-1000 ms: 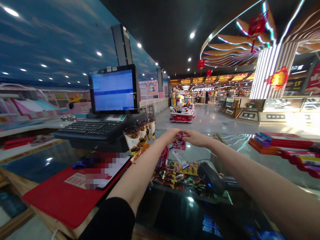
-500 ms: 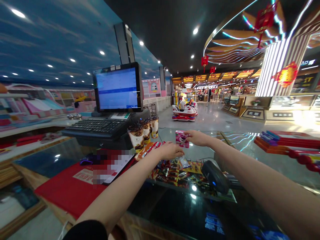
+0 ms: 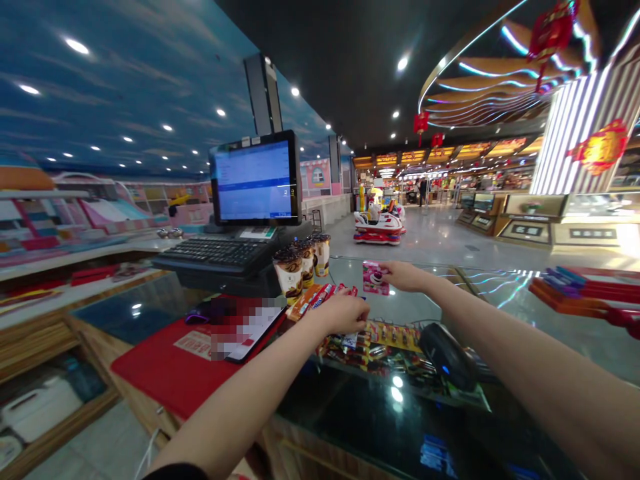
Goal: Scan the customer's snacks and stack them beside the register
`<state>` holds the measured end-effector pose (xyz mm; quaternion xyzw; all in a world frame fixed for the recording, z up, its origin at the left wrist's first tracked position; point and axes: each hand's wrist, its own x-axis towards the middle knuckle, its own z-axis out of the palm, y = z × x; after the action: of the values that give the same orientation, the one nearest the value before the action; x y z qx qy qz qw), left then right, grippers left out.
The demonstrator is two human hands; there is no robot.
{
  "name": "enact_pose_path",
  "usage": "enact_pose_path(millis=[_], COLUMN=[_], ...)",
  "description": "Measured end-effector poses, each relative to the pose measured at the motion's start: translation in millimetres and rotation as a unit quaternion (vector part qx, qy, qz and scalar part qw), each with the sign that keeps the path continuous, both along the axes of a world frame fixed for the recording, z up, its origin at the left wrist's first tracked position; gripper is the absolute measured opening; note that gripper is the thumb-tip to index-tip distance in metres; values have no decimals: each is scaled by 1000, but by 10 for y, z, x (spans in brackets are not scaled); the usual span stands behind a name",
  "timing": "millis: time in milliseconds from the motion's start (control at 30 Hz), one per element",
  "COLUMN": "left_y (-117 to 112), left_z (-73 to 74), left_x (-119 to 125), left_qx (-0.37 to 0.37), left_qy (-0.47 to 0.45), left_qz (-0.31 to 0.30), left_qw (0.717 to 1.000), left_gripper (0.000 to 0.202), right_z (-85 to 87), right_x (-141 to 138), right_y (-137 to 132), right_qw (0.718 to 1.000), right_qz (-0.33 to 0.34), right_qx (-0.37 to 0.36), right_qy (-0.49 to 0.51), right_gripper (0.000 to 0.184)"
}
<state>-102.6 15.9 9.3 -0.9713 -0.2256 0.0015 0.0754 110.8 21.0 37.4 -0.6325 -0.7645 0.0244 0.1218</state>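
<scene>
My right hand [image 3: 403, 275] pinches a small pink packet [image 3: 375, 279] by its edge and holds it up over the glass counter. Its front bears a dark-and-white printed figure. My left hand [image 3: 347, 312] has curled fingers above a spread of small yellow-and-black packaged goods [image 3: 387, 333] that look like batteries. A small pale packet [image 3: 351, 340] shows just under those fingers; whether they grip it is hidden. Behind the left hand lie orange and red snack packs [image 3: 311, 299]. A black handheld scanner [image 3: 447, 355] rests to the right of the packaged goods.
Several lidded cups [image 3: 290, 270] stand beside the monitor [image 3: 255, 180] and black keyboard [image 3: 210, 253]. A red mat [image 3: 155, 367] carries a mouse and a clipboard [image 3: 255, 333]. Colourful boxes [image 3: 590, 287] sit at the right. Beyond the counter is a white-and-red ride car [image 3: 379, 227].
My view has turned a little to the left, so the scene sits further right. The left hand's fingers are more curled and drawn in. My right hand still holds the pink packet.
</scene>
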Motion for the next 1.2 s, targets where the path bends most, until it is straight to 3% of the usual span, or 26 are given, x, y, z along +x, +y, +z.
enact_pose_path(millis=[233,333,433,567,733,1033,1200], left_y=[1,173,413,663,754,716,640], left_z=[14,93,195,274,287,332,377], left_x=[-119,-219,-330,-430,-467,-415,-402], left_qx=[-9,27,46,25,12,42,44], left_qy=[-69,-137,-226,-223,-208,-178,-161], left_qz=[-27,43,136,148,160,274,288], left_qw=[997,989,963,963,965,944,943], left_gripper=[18,27,45,58,54,29,26], right_z=[51,87,117,124,104,145,166], right_x=[-273,-453,-634,-836,-1003,-1176,-1203], right_y=[230,307,360,404,444,426,392], right_qw=[1000,999,998,996,995,994,993], right_qz=[17,37,58,73,83,98,106], right_qx=[-16,-20,-22,-14,-6,-5,-3], right_qy=[6,13,24,38,50,50,47], right_gripper=[38,38,38,38,41,41,41])
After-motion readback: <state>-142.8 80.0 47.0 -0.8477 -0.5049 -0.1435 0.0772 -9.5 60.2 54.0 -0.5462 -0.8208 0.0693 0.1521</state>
